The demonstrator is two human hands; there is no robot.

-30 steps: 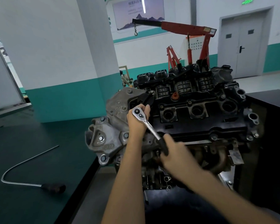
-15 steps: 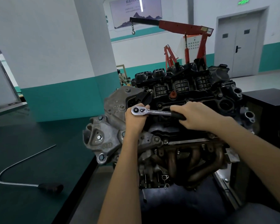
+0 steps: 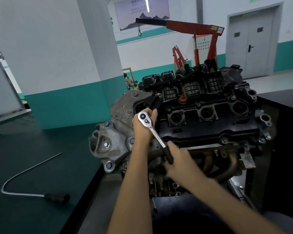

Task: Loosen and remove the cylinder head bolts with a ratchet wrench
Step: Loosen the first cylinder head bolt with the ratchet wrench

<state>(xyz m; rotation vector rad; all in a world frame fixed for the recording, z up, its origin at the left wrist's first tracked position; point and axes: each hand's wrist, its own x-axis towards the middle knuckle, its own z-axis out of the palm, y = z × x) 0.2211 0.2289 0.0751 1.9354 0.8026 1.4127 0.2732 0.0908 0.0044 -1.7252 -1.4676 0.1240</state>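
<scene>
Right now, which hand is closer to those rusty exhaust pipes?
Right. The right hand, gripping the ratchet wrench handle, is left of the exhaust manifold; the left hand holds the wrench head higher up.

Single head-worn wide-angle view, forward and down, close over the engine (image 3: 210, 130)

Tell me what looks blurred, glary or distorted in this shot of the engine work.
In the head view, the right hand on the ratchet wrench handle is smeared by motion, while the left hand at its head is crisp; the chrome head catches a bright highlight; a light strip glares on the wall poster; the wide lens tilts the pillar.
</scene>
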